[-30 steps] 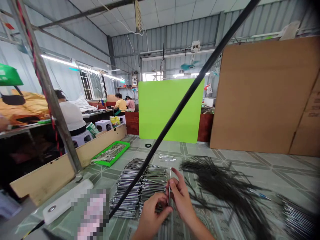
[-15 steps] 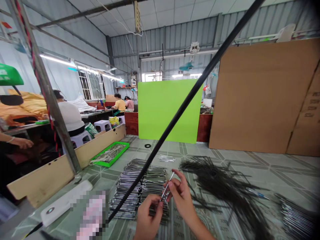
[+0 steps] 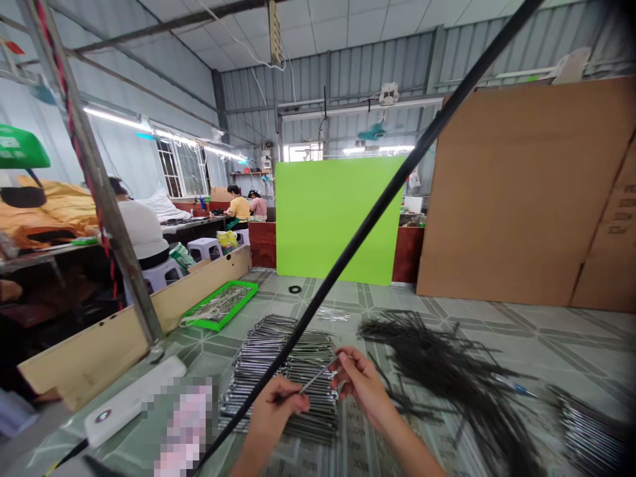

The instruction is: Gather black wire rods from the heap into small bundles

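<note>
Both my hands hold one thin metal rod over the table. My left hand pinches its lower end, fingers closed. My right hand pinches the upper end near the tip. The rod slants up to the right. Under my hands lies a neat stack of shiny metal rods. To the right sprawls a loose heap of black rods.
A black cable crosses the view diagonally. A green tray of metal parts sits at the left by a wooden board. A white device lies near left. Further rods lie far right. People sit at benches behind.
The rod went from upright to slanting nearly flat. My left hand slid down and left along it, and my two hands moved apart.
</note>
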The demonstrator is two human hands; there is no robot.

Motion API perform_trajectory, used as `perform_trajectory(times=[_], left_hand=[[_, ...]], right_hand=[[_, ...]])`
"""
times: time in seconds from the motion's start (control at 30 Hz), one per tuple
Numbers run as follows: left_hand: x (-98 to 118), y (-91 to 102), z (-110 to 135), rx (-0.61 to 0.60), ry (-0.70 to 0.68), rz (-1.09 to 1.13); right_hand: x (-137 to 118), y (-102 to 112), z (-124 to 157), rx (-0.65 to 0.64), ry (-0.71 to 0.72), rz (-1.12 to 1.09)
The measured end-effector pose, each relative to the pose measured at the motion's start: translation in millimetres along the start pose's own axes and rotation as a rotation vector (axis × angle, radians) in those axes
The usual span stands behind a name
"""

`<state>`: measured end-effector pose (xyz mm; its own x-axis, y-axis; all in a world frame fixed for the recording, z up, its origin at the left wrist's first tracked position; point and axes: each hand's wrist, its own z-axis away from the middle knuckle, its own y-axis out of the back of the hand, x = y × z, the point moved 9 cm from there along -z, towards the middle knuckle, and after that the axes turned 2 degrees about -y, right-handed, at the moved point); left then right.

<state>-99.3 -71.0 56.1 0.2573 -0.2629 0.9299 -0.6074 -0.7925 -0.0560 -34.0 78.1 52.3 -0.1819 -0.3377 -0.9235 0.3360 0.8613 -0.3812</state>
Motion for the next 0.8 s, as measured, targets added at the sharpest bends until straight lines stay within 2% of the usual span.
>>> perform_trajectory(times=[0.13, 0.27, 0.33, 0.4, 0.43, 0.5, 0.6, 0.7, 0.8], left_hand=[[2.7, 25.6, -17.8, 0.117, 0.003, -0.162], [29.8, 38.9, -36.3, 0.170, -0.170, -0.463], [42.9, 40.9, -38.7, 0.230, -0.244, -0.466], [44.4, 32.6, -39.4, 0.197, -0.214, -0.311], [40.6, 23.1, -39.1, 0.138, -0.153, -0.164], [29.1, -7.4, -32.9, -0.032, 0.051, 0.225], [26.1, -70.4, -3.6, -0.341, 0.429, 0.713], [37.9, -116.7, 29.1, -0.589, 0.659, 0.796], [51.1, -142.1, 45.9, -0.772, 0.663, 0.771]], right_hand=[[9.6, 8.6, -6.5, 0.033, -0.002, 0.059], [13.2, 27.7, -12.5, 0.228, 0.171, 0.248], [13.2, 35.3, -13.9, 0.310, 0.253, 0.411], [12.9, 40.4, -15.8, 0.346, 0.297, 0.598], [11.7, 42.4, -16.7, 0.352, 0.316, 0.693], [9.6, 44.6, -18.9, 0.328, 0.340, 0.870], [11.0, 44.1, -22.7, 0.221, 0.314, 1.040], [10.5, 37.0, -21.9, 0.117, 0.288, 1.175], [6.9, 25.9, -16.9, 0.054, 0.272, 1.324]])
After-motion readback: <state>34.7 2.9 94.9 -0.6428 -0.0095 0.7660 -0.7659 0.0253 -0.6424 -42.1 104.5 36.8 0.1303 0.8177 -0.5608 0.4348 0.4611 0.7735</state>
